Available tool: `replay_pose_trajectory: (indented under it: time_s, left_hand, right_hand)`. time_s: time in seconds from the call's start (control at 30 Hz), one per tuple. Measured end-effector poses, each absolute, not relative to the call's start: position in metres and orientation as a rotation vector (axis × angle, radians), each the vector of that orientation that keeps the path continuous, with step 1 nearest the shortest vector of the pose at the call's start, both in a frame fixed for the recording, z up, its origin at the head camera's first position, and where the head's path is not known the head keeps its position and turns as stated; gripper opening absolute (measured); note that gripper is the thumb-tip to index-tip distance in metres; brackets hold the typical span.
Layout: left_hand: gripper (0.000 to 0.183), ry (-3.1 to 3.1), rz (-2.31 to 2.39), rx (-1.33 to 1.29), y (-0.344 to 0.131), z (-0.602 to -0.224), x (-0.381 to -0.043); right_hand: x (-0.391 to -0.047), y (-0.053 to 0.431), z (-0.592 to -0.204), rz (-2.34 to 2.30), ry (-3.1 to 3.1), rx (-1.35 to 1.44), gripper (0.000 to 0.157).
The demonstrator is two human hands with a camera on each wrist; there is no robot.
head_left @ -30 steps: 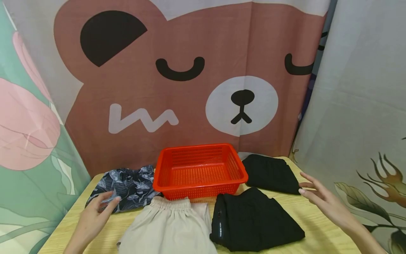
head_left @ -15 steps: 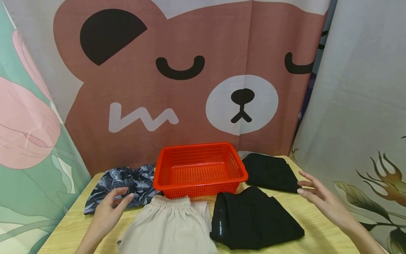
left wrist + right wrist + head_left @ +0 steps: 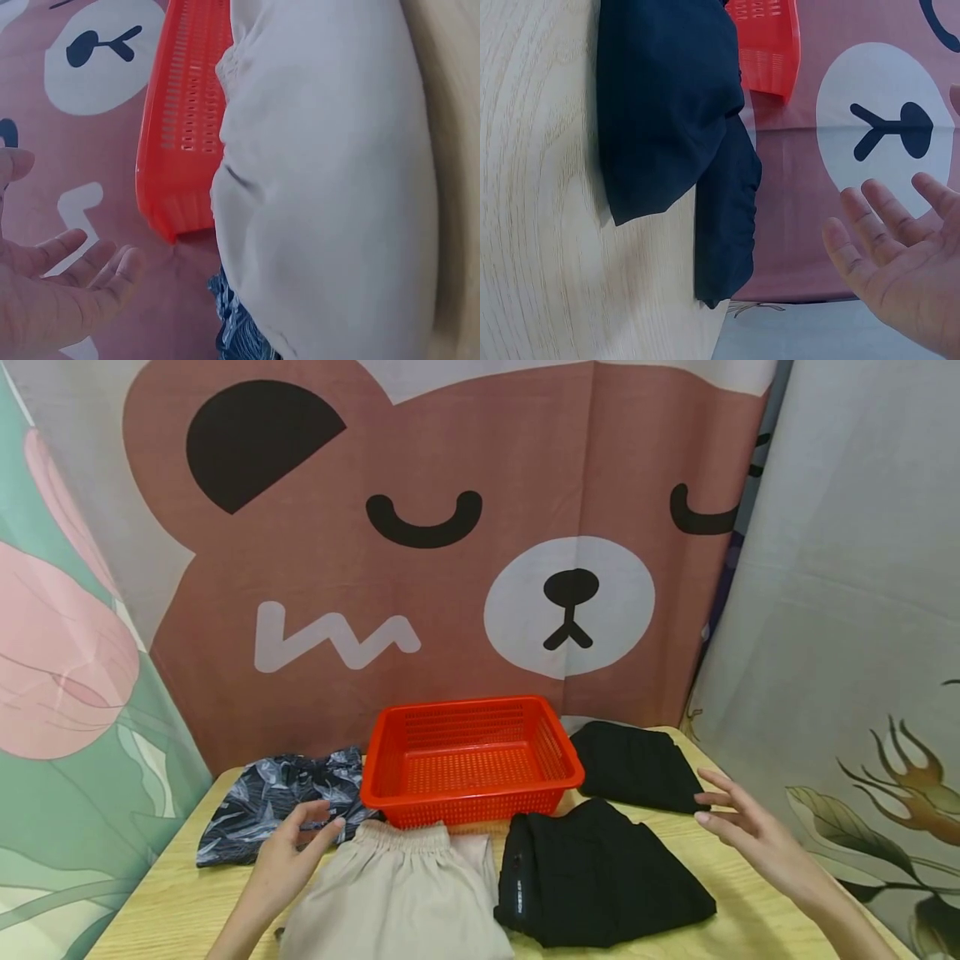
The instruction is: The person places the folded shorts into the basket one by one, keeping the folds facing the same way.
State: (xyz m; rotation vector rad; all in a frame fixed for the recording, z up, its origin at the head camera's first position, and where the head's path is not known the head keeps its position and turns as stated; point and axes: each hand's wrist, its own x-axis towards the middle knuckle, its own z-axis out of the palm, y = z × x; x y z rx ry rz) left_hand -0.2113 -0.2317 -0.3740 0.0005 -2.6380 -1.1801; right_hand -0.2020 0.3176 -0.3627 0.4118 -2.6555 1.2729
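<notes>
My left hand [image 3: 288,858] hovers beside the beige elastic-waisted garment [image 3: 397,893], with fingers loosely bent and nothing held. Behind that hand lies a dark blue leaf-patterned garment [image 3: 281,802]. On the right, my right hand [image 3: 753,835] is raised over the table edge, fingers spread and holding nothing; its fingertips are near the folded black garment [image 3: 637,768] at the back. A second folded black garment [image 3: 600,877] with a small label strip lies at the front, right of the beige one. The left wrist view shows the beige garment [image 3: 322,180] close up.
A red perforated plastic basket [image 3: 472,768] stands at the back middle of the light wooden table [image 3: 180,893], among the garments. A bear-printed curtain [image 3: 450,585] hangs right behind it. Flower-printed curtains [image 3: 847,610] close off both sides.
My left hand has moved to the right, from in front of the patterned garment toward the beige one. My right hand has stayed nearly still. The garments and basket have not moved.
</notes>
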Motion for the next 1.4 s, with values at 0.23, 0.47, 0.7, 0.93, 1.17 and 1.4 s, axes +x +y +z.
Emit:
replay_pose_trajectory:
  time_s: [0.23, 0.47, 0.7, 0.93, 1.17, 1.4]
  left_hand:
    - [0.056, -2.619, -1.199, -0.021, -0.22, -0.373, -0.211]
    - [0.043, -2.514, -1.241, -0.103, -0.206, -0.376, -0.211]
    - [0.037, -2.436, -1.278, -0.131, -0.193, -0.379, -0.212]
    - [0.031, -2.415, -1.354, -0.21, -0.178, -0.384, -0.213]
    - [0.032, -2.434, -1.411, -0.238, -0.166, -0.386, -0.212]
    - [0.035, -2.468, -1.522, -0.298, -0.153, -0.389, -0.213]
  right_hand:
    - [-0.201, 0.317, -0.364, 1.285, -2.63, 0.435, 0.054]
    - [-0.2, 0.312, -0.365, 1.322, -2.599, 0.45, 0.055]
    - [-0.201, 0.309, -0.368, 1.276, -2.577, 0.466, 0.053]
    - [-0.201, 0.307, -0.369, 1.305, -2.615, 0.43, 0.052]
    - [-0.201, 0.303, -0.371, 1.337, -2.649, 0.396, 0.053]
    - [-0.201, 0.302, -0.377, 1.332, -2.669, 0.381, 0.053]
